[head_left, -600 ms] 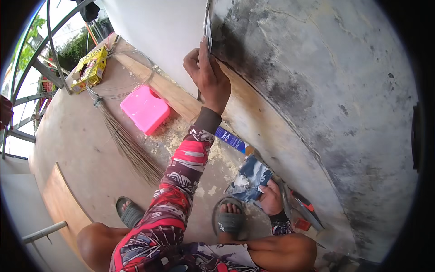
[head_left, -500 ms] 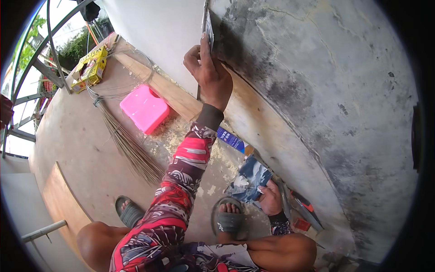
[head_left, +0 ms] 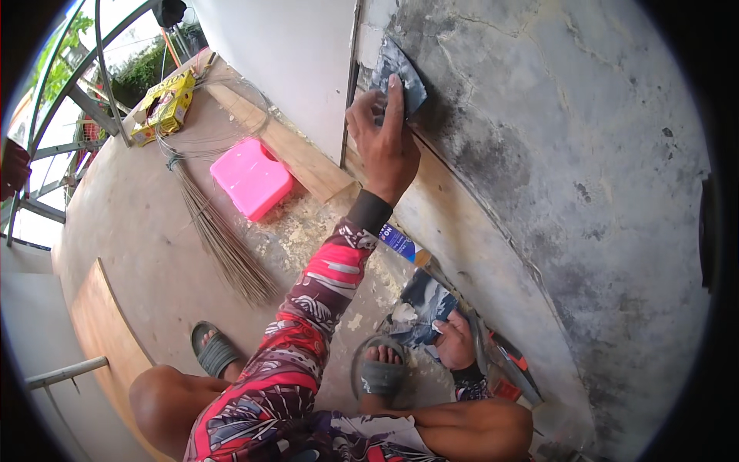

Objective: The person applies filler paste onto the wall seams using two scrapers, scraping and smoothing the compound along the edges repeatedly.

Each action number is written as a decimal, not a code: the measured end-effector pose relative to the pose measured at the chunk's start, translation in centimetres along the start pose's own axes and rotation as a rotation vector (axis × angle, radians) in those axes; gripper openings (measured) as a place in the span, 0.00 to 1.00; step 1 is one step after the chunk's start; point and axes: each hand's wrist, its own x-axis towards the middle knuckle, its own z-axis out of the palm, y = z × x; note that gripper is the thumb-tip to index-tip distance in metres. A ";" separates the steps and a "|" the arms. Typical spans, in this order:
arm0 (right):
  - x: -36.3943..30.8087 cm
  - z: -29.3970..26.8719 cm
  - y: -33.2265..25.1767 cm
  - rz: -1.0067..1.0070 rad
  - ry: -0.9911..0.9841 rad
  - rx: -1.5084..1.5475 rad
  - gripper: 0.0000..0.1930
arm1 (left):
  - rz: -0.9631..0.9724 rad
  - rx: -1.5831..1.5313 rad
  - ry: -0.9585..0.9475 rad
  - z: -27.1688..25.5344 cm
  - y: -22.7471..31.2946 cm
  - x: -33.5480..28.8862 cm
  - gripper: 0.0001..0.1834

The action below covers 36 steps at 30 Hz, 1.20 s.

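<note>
And here's the left hand (head_left: 385, 158), up high, pinching a smeared blue scraper (head_left: 406, 77), forefinger stretched along it, flat to the grey wall (head_left: 539, 162) just beside the edge of the white panel (head_left: 277, 61)! Down low, the right hand (head_left: 456, 343) has thumb and fingers closed on a blue sheet (head_left: 435, 296) carrying a lump of white paste (head_left: 403, 313). Near that hand, an orange-and-black tool (head_left: 514, 353); above the sheet, a blue tube (head_left: 396, 240) beside the wall's foot. Further out on the floor, a pink case (head_left: 250, 181) near a wooden plank (head_left: 304, 168), then a stick broom (head_left: 219, 239), and beyond, a yellow box (head_left: 171, 108)!
</note>
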 end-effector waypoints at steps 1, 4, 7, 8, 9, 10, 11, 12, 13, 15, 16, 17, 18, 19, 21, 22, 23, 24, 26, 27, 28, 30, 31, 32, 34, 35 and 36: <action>0.1 0.2 0.0 -0.010 -0.002 -0.014 0.17 | 0.001 0.000 0.003 -0.4 -0.3 -0.3 0.35; 0.0 1.1 -0.3 -0.010 0.014 -0.018 0.16 | -0.038 -0.075 0.191 -1.7 -1.0 0.0 0.30; 0.0 0.9 0.0 -0.003 0.034 -0.009 0.15 | -0.029 -0.134 0.253 -1.1 -1.1 1.6 0.30; 0.0 0.6 0.2 -0.005 0.033 -0.007 0.15 | 0.019 -0.094 0.275 -0.8 -1.0 2.1 0.30; 0.0 0.3 0.3 -0.008 0.034 -0.009 0.15 | 0.019 -0.097 0.277 -0.5 -1.1 2.5 0.30; 0.1 0.1 0.4 -0.011 0.034 -0.021 0.14 | -0.004 -0.113 0.278 -0.1 -1.1 2.9 0.30; 0.1 -0.2 0.4 -0.014 0.034 -0.032 0.14 | -0.028 -0.129 0.279 0.1 -1.1 3.2 0.31; 0.0 -0.2 0.4 -0.016 0.034 -0.032 0.14 | -0.066 -0.106 0.264 0.3 -1.0 3.4 0.32; 0.0 -0.1 0.3 -0.018 0.027 -0.037 0.14 | -0.064 -0.109 0.265 0.6 -0.8 3.7 0.32; -0.1 0.1 0.1 -0.021 0.020 -0.043 0.15 | -0.063 -0.127 0.277 1.1 -0.4 4.1 0.34; -0.2 0.3 0.1 -0.028 0.018 -0.029 0.15 | -0.063 -0.128 0.277 1.0 -0.3 4.0 0.34; -0.2 0.4 0.2 -0.034 0.015 -0.016 0.15 | -0.051 -0.094 0.244 0.9 -0.2 3.8 0.34; -0.2 0.3 0.1 -0.035 0.015 -0.017 0.15 | -0.040 -0.062 0.213 0.8 0.0 3.6 0.34; -0.3 0.2 0.1 -0.026 0.010 -0.019 0.15 | -0.040 -0.061 0.215 0.3 -0.3 3.6 0.34; -0.3 0.1 0.2 -0.014 0.003 -0.022 0.15 | 0.013 -0.142 0.177 -0.9 -1.1 3.5 0.31; -0.2 0.0 0.1 -0.010 -0.002 -0.018 0.15 | 0.013 -0.139 0.179 -1.3 -0.9 3.1 0.31; -0.1 0.0 0.2 -0.005 -0.007 -0.014 0.15 | 0.020 -0.159 0.150 -1.7 -0.5 2.5 0.29; 0.0 -0.1 0.3 -0.007 -0.006 -0.017 0.15 | 0.026 -0.184 0.124 -1.9 -0.2 2.3 0.28; 0.1 -0.4 0.5 -0.040 -0.005 0.003 0.15 | 0.007 -0.175 0.184 -1.8 -0.1 2.7 0.27; 0.1 -0.4 0.6 -0.038 -0.008 0.004 0.15 | -0.008 -0.154 0.239 -2.0 -0.2 3.0 0.26; 0.1 -0.3 0.7 -0.036 -0.007 -0.008 0.15 | -0.029 -0.169 0.293 -1.7 -0.4 3.8 0.26; 0.1 -0.2 0.6 -0.038 -0.004 -0.022 0.15 | 0.000 -0.159 0.294 -1.3 -0.5 5.1 0.26; 0.0 -0.1 0.4 -0.038 -0.002 -0.009 0.14 | 0.029 -0.150 0.295 -1.0 -0.4 5.7 0.26; -0.1 0.0 0.3 -0.038 0.000 0.004 0.14 | 0.023 -0.182 0.310 -0.5 -0.1 6.2 0.27; -0.1 0.4 0.3 -0.042 0.002 0.011 0.14 | 0.044 -0.147 0.333 0.0 -0.1 7.2 0.27; 0.0 0.6 0.3 -0.044 0.006 0.018 0.14 | 0.063 -0.112 0.355 0.2 0.0 7.6 0.28; -0.1 0.2 0.3 -0.048 0.013 0.017 0.14 | 0.060 -0.119 0.354 0.6 0.4 7.8 0.28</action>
